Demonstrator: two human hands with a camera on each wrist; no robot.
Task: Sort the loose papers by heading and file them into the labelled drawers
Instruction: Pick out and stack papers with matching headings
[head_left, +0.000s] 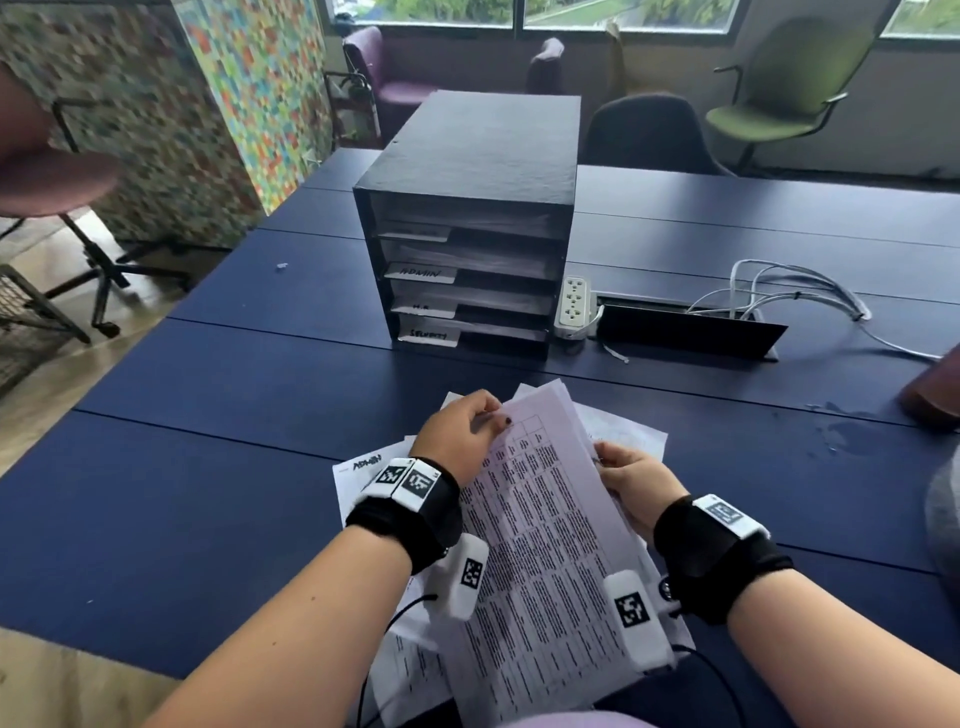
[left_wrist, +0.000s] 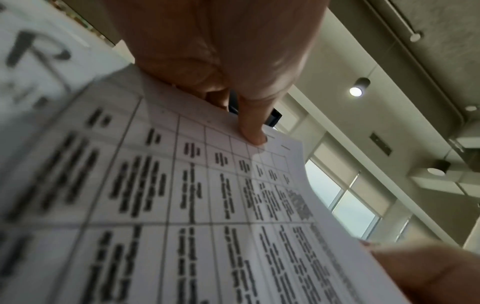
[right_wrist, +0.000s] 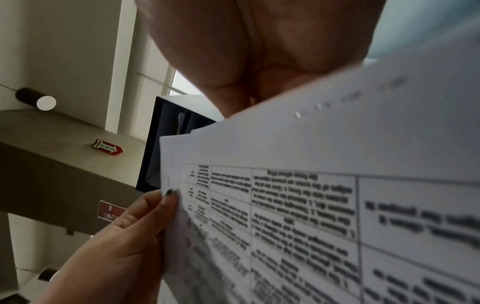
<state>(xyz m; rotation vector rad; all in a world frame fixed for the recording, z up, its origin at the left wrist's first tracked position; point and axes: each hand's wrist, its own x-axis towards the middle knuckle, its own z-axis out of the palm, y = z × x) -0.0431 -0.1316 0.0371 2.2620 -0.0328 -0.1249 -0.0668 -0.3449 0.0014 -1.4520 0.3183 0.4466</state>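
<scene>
Hands are both gripping one printed sheet with a table of text, lifted and tilted over the near edge of the dark blue table. Left hand is pinching the sheet's far corner at about 11 o'clock on the page, thumb on top and fingers curled behind. Right hand is clamping the page's edge at about 2 o'clock, fingers wrapping round it.

Loose papers are lying fanned on the table under the held sheet; one, poking out at 9 o'clock from the left wrist, is showing a handwritten ADMIN heading.

Black drawer unit is standing at 12 o'clock from the hands, well apart from them, with four open slots already holding paper. Label strips are reading ADMIN, H.R and SECURITY on the lower three; the top label is too blurred to read.

White power strip is sitting just beside the unit at its 3 o'clock, with white cables farther along.
</scene>
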